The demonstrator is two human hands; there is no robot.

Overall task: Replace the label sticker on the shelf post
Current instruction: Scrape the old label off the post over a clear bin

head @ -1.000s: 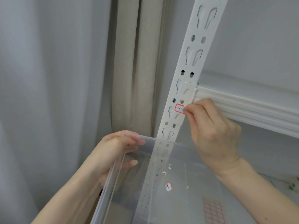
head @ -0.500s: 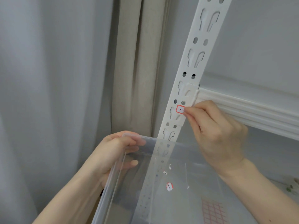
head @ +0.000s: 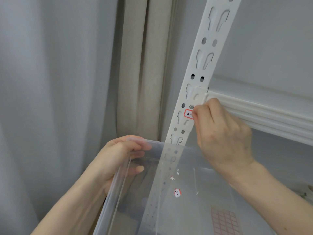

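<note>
- While right hand (head: 221, 133) pinches the red-bordered label sticker (head: 188, 114) on the shelf post (head: 199, 65), just below the shelf rail, press flat, edges last.
- Left hand (head: 118, 160) grips clear bin (head: 169, 200) rim; hold steady.
- Peeled label (head: 177, 192) lies in bin.

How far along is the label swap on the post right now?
Likely done: a crumpled red-edged old sticker and paper scraps lie on the clear plastic bin. In hand: the right hand presses a red-bordered handwritten label onto the white perforated shelf post; the left hand steadies the bin. Left: smoothing the label and letting go.
</note>
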